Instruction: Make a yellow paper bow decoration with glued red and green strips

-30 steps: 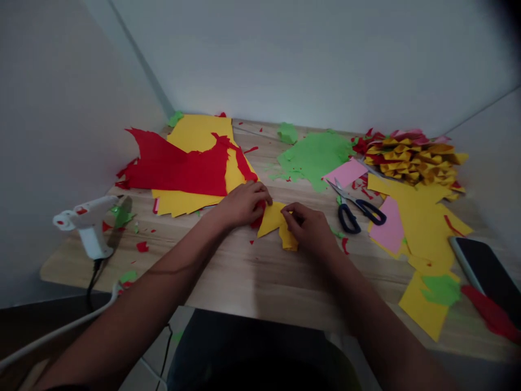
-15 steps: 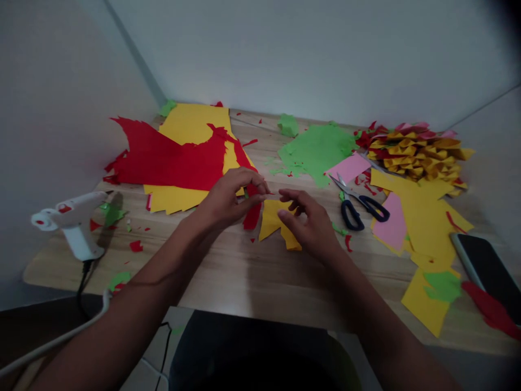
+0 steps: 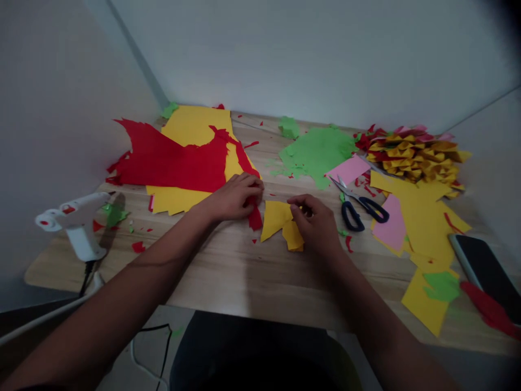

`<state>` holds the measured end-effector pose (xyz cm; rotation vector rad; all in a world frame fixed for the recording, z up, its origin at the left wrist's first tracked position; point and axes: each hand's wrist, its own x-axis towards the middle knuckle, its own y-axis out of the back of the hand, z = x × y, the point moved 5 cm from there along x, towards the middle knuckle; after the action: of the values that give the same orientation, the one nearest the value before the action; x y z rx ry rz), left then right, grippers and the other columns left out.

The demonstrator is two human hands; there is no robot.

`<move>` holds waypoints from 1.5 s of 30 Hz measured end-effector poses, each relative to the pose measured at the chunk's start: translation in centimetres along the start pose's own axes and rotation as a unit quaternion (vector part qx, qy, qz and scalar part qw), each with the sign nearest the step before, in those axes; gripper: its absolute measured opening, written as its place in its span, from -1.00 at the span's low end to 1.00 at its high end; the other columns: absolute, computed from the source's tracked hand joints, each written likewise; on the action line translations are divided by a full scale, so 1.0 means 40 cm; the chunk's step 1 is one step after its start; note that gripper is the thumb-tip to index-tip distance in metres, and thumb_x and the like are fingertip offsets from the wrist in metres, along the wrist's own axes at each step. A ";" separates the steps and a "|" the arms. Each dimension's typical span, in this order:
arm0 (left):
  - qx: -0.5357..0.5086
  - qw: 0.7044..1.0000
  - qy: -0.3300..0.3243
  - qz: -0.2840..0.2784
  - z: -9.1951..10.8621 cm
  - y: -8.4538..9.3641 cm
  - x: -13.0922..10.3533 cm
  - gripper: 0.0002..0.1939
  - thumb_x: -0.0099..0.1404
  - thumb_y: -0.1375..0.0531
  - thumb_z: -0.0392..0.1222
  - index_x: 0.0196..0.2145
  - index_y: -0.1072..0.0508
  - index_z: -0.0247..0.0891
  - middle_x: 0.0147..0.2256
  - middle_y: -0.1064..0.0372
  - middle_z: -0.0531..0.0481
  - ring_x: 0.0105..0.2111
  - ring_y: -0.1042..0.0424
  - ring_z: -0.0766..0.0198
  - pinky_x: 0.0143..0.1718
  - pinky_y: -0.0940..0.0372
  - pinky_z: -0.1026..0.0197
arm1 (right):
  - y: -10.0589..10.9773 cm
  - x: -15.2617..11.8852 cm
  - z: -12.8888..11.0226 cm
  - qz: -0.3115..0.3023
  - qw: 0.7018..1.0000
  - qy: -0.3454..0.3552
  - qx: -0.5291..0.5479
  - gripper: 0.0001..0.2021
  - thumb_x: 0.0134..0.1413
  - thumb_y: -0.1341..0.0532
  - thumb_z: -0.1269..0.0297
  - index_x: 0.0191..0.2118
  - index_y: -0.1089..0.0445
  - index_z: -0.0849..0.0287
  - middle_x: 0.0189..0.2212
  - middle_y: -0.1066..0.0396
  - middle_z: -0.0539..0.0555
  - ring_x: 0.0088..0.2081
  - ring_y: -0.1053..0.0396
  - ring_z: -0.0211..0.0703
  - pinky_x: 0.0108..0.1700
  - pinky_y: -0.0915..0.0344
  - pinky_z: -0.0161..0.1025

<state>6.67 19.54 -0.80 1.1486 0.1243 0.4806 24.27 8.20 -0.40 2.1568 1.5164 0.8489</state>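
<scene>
The left hand (image 3: 239,197) drops to the red strip (image 3: 255,220), nine o'clock of the yellow paper (image 3: 275,218), right hand (image 3: 316,221) at three, both back at paper, grips unclear.

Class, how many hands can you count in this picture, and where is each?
2: the left hand over the red paper strip, the right hand at the small yellow paper.

A glue gun (image 3: 81,228), scissors (image 3: 353,202) and coloured paper scraps (image 3: 275,218) on the table (image 3: 203,282) suggest a papercraft workspace.
</scene>
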 end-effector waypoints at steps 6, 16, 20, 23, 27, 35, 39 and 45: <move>-0.165 0.978 0.034 0.125 -0.010 0.042 -0.028 -0.98 0.23 -0.19 -0.25 -0.34 -0.40 -0.21 -0.08 -0.44 -0.14 0.01 -0.37 0.07 0.07 -0.24 -0.01 | -0.005 0.001 -0.015 -0.015 0.999 0.028 -0.008 -0.82 0.15 -0.15 0.29 -0.20 -0.49 0.13 -0.30 -0.52 0.11 -0.29 -0.40 -0.09 -0.19 -0.32 -0.14; -0.283 0.917 0.117 0.255 0.078 0.067 -0.036 -0.87 0.17 -0.25 -0.19 -0.41 -0.34 -0.21 -0.31 -0.45 -0.05 -0.18 -0.44 0.15 -0.03 -0.30 0.07 | -0.038 0.011 -0.068 -0.041 0.996 0.005 0.078 -0.82 0.19 -0.23 0.14 -0.24 -0.51 0.12 -0.37 -0.56 0.04 -0.35 -0.44 -0.18 -0.23 -0.33 -0.21; -0.293 0.917 0.131 0.237 0.082 0.045 -0.025 -0.91 0.16 -0.22 -0.21 -0.35 -0.39 -0.23 -0.33 -0.40 0.00 -0.29 -0.39 0.24 -0.18 -0.27 0.19 | -0.018 0.008 -0.047 -0.040 0.990 -0.045 0.124 -0.83 0.13 -0.24 0.20 -0.30 -0.55 0.15 -0.44 -0.56 0.03 -0.43 -0.42 -0.21 -0.35 -0.30 -0.26; -0.290 0.927 0.131 0.197 0.082 0.016 -0.021 -0.71 0.18 -0.18 -0.27 -0.11 -0.45 -0.23 -0.42 -0.28 0.10 -0.41 -0.29 0.32 -0.31 -0.20 0.26 | -0.016 0.006 -0.014 -0.055 0.984 -0.083 0.148 -0.79 0.08 -0.26 0.19 -0.24 -0.57 0.17 -0.42 -0.56 0.06 -0.42 -0.42 -0.19 -0.36 -0.29 -0.26; -0.256 0.942 0.152 0.155 0.079 -0.027 -0.031 -0.66 0.25 -0.18 -0.21 0.00 -0.42 -0.22 -0.52 -0.08 0.19 -0.52 -0.14 0.37 -0.44 -0.07 0.30 | -0.034 0.000 0.029 -0.070 0.984 -0.116 0.114 -0.78 0.05 -0.28 0.21 -0.23 -0.56 0.20 -0.39 -0.56 0.09 -0.42 -0.42 -0.17 -0.35 -0.30 -0.23; -0.167 0.961 0.205 0.083 0.069 -0.060 -0.047 -0.66 0.21 -0.13 -0.31 -0.04 -0.44 -0.18 -0.53 -0.17 0.17 -0.52 -0.20 0.35 -0.46 -0.06 0.27 | -0.046 -0.016 0.032 -0.089 0.989 -0.117 -0.007 -0.79 0.07 -0.27 0.31 -0.14 -0.50 0.13 -0.46 -0.47 -0.02 -0.44 -0.37 -0.21 -0.35 -0.21 -0.26; -0.146 0.967 0.201 0.057 0.066 -0.066 -0.041 -0.68 0.25 -0.14 -0.24 -0.03 -0.44 -0.17 -0.52 -0.24 0.15 -0.51 -0.24 0.33 -0.45 -0.08 0.26 | -0.049 -0.013 0.032 -0.104 0.986 -0.122 -0.041 -0.79 0.05 -0.28 0.36 -0.14 -0.48 0.12 -0.49 -0.44 -0.06 -0.46 -0.35 -0.23 -0.35 -0.19 -0.27; -0.076 0.979 0.188 0.027 0.057 -0.074 -0.041 -0.72 0.29 -0.16 -0.21 -0.04 -0.46 -0.16 -0.45 -0.40 0.07 -0.45 -0.35 0.26 -0.40 -0.15 0.23 | -0.059 -0.010 0.035 -0.122 0.984 -0.114 -0.068 -0.82 0.06 -0.28 0.36 -0.16 -0.46 0.11 -0.48 -0.43 -0.06 -0.45 -0.35 -0.23 -0.35 -0.18 -0.29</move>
<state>6.88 15.97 -2.74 0.9035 0.3783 0.7416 23.41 8.72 -2.98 1.8522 1.5179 0.5842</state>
